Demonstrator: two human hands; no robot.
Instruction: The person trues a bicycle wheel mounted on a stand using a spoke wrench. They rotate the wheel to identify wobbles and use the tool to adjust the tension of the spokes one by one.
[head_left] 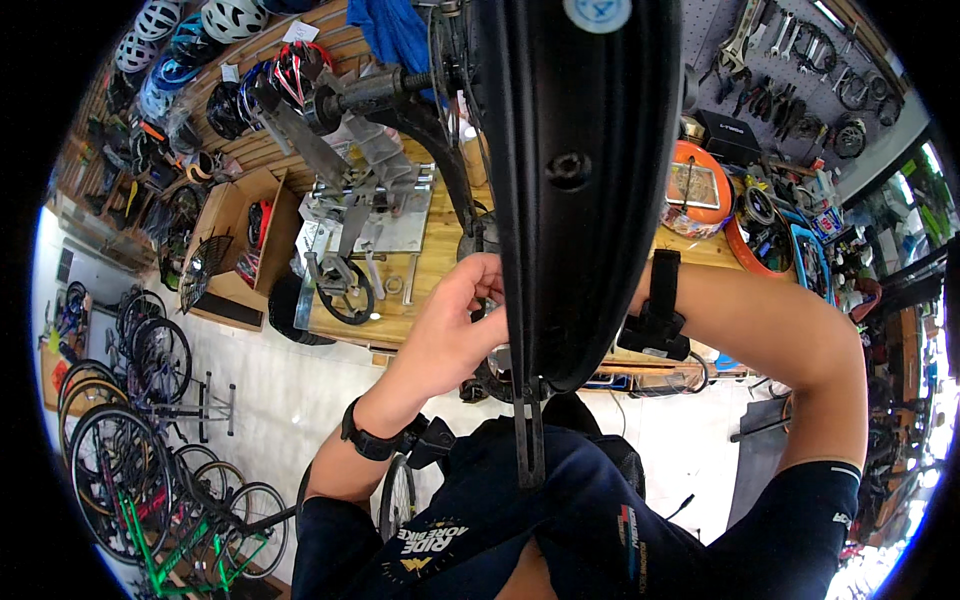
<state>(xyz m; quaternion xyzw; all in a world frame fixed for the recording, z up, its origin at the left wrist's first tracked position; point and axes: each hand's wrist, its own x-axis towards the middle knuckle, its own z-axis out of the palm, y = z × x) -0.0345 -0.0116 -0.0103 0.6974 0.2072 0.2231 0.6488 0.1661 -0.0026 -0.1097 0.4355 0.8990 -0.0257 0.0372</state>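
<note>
A head-worn fisheye looks down at nearby hands (pixel 452 335).

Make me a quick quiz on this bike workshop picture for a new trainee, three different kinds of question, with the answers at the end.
1. Which of the person's hands is mostly hidden behind the large black curved part?
2. True or false: the helmets are at the upper right of the picture.
3. What colour is the cloth near the top edge? A) red B) blue C) white

Key:
1. The right hand; only a little of it shows beside the black wristband.
2. False; the helmets are at the upper left.
3. B.
</note>
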